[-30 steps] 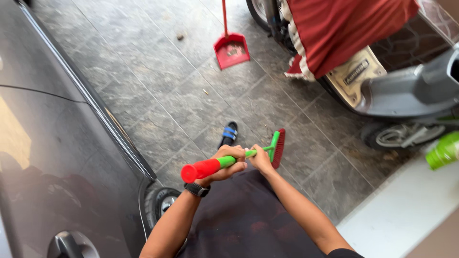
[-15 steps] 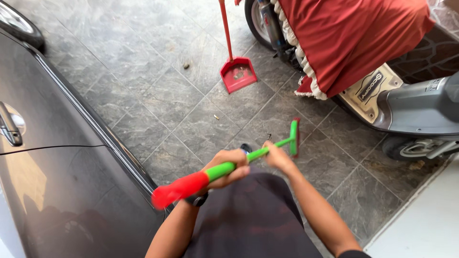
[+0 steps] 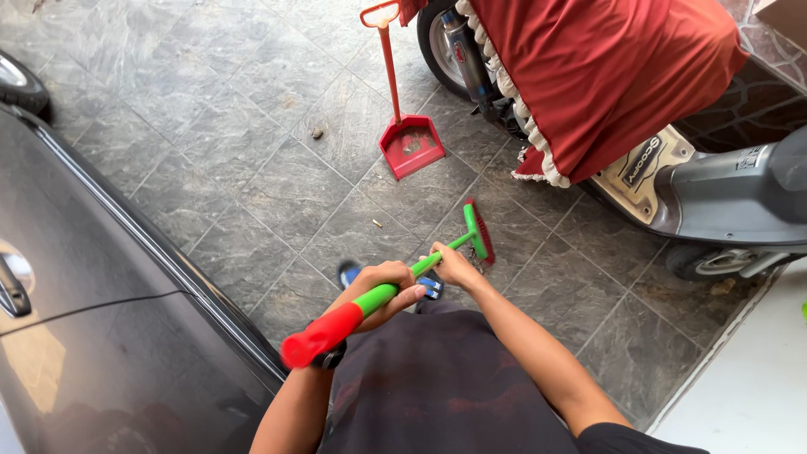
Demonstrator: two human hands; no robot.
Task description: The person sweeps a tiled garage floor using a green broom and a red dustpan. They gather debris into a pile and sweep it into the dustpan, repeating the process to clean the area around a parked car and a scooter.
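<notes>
now broom (image 3: 420, 269) handle within both grips, bristles ahead

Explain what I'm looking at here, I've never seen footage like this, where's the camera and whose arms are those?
The camera sits on a person's head and looks down, so the two bare arms coming up from the bottom belong to the wearer. There is no machine here, only hands. Both grip a broom with a green stick and a red end cap: the left hand is nearer the cap, the right hand farther down. The broom's red bristles rest on the grey tiled floor. Ahead stands a red dustpan with a long handle, and small bits of litter lie near it. On the left is the side of a dark car. On the right is a grey scooter, and a red cloth is draped over something beside it. A blue sandal shows below the hands.
</notes>
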